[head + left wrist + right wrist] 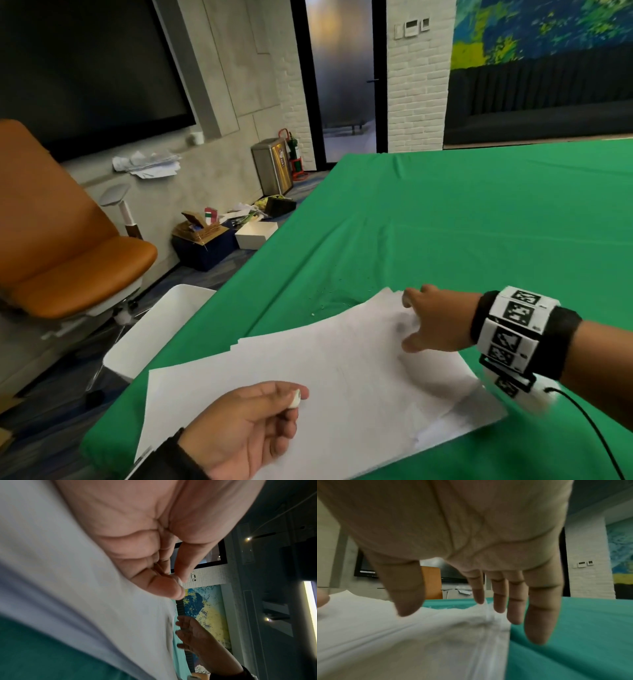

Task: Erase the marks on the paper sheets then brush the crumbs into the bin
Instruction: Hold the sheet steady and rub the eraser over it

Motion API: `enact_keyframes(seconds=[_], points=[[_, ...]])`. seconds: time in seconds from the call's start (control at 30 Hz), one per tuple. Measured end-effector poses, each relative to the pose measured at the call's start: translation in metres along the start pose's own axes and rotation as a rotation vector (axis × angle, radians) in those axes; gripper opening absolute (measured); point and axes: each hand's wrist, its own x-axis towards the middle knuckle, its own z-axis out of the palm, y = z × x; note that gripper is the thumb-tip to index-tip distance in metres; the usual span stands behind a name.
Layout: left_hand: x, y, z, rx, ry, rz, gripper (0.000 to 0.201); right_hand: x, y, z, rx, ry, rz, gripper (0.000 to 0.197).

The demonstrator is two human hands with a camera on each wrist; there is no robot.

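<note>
A loose stack of white paper sheets (318,370) lies on the green tablecloth (462,222) near the front edge; only faint grey smudges show on the top sheet. My left hand (291,404) is palm up over the near left part of the stack and pinches a small white eraser (295,399) between thumb and fingertips; the left wrist view shows the eraser (178,579) in that pinch. My right hand (412,323) hovers with straight, spread fingers (500,601) at the stack's far right corner (488,614). Small pale crumbs (329,301) dot the cloth just beyond the paper.
A white bin (154,329) stands on the floor against the table's left edge. An orange office chair (61,240) is behind it. Boxes and loose papers (219,233) clutter the floor by the wall. Green cloth stretches away on the right and beyond the paper.
</note>
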Motion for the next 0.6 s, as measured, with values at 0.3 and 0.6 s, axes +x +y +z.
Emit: enact_keyframes(seconds=[0.3, 0.6], points=[[-0.004, 0.006, -0.003, 0.235, -0.113, -0.066, 0.050, -0.032, 0.045, 0.020, 0.280, -0.165, 0.089, 0.050], [-0.004, 0.007, -0.004, 0.273, -0.139, -0.069, 0.047, -0.015, 0.039, 0.015, 0.002, 0.055, -0.035, 0.113]])
